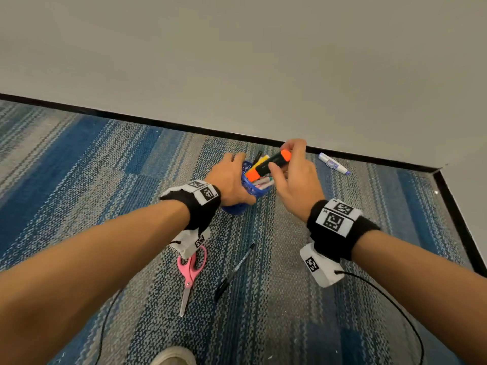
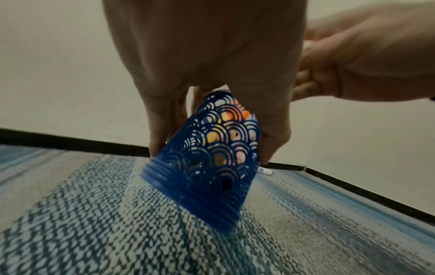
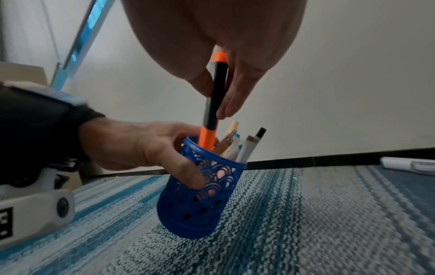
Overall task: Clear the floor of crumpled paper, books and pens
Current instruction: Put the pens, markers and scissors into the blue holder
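Observation:
My left hand (image 1: 232, 177) grips a blue lattice pen holder (image 1: 253, 188) (image 2: 207, 158) (image 3: 200, 189), tilted and just above the carpet, with several pens standing in it. My right hand (image 1: 292, 175) pinches a black highlighter with orange ends (image 1: 271, 164) (image 3: 213, 104), its lower orange end dipped into the holder's mouth. A black pen (image 1: 234, 272) lies on the carpet near me. A white and purple marker (image 1: 333, 163) (image 3: 409, 164) lies by the wall.
Pink-handled scissors (image 1: 189, 275) lie on the striped blue and grey carpet under my left wrist. A pale wall with black skirting (image 1: 158, 123) runs behind the holder and turns a corner at right (image 1: 440, 172). My shoe toe (image 1: 174, 356) shows at the bottom edge.

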`<act>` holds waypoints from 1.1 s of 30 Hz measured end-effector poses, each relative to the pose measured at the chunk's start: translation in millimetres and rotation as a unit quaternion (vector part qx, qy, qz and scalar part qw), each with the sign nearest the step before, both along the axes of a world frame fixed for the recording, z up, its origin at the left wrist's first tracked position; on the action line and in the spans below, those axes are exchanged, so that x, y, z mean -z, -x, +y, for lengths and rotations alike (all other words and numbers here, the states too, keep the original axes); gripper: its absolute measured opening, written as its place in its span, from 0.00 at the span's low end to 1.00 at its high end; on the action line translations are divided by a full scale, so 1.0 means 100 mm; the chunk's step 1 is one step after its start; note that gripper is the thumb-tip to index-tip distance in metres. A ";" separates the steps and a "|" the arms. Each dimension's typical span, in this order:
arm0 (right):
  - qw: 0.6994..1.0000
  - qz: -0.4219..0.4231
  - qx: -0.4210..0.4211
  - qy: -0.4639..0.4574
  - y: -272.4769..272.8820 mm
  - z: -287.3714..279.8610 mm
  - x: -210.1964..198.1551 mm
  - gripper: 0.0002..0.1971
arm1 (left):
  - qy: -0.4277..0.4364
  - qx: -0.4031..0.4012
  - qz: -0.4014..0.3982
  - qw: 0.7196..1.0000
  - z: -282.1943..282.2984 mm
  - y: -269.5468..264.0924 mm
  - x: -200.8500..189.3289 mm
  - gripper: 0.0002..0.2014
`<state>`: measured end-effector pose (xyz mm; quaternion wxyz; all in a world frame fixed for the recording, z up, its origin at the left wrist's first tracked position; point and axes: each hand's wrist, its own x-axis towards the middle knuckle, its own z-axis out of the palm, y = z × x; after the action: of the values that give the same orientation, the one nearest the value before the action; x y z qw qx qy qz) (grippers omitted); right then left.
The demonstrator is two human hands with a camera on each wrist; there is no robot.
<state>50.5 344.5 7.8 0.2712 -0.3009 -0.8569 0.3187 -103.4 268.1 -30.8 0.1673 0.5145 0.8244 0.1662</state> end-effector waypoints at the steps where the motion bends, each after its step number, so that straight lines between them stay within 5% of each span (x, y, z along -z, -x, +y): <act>1: 1.000 -0.016 -0.007 -0.010 -0.02 0.03 0.03 0.10 | 0.010 0.016 0.006 1.000 0.01 0.01 -0.04 0.51; 4: 0.993 -0.065 -0.025 -0.096 -0.07 0.08 0.09 0.13 | 0.025 0.033 0.010 0.999 0.02 0.02 -0.21 0.44; 7: 0.982 -0.029 -0.017 -0.187 -0.15 -0.03 0.05 0.14 | 0.036 0.007 0.002 0.999 -0.09 0.08 -0.24 0.42; 10: 0.959 -0.090 -0.162 -0.215 -0.27 -0.28 0.26 0.09 | 0.071 -0.019 -0.015 0.997 -0.37 0.12 -0.09 0.45; 13: 0.854 -0.298 -0.365 -0.220 -0.38 -0.59 0.72 0.19 | 0.091 -0.036 -0.021 0.995 -0.72 0.19 0.07 0.47; 16: 0.787 -0.403 -0.415 -0.214 -0.42 -0.83 1.01 0.25 | 0.080 -0.060 -0.041 0.994 -1.00 0.28 0.11 0.48; 22: 0.807 -0.338 -0.439 -0.206 -0.21 -0.85 0.81 0.10 | 0.088 -0.066 -0.023 0.994 -1.38 0.45 0.11 0.48; 25: 0.902 -0.204 -0.317 -0.212 -0.02 -0.83 0.47 0.13 | 0.096 -0.063 -0.016 0.993 -1.52 0.46 0.14 0.46; 27: 0.931 -0.153 -0.246 -0.220 0.15 -0.82 0.36 0.11 | 0.099 -0.063 -0.010 0.993 -1.57 0.45 0.17 0.46; 33: 0.876 -0.130 -0.364 -0.289 0.69 -0.89 0.30 0.10 | 0.103 -0.081 -0.013 0.991 -1.57 0.44 0.20 0.48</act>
<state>-19.0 256.0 -22.2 0.0971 0.0855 -0.9874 0.0907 -147.6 111.6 -51.1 0.2162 0.4234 0.8740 0.1001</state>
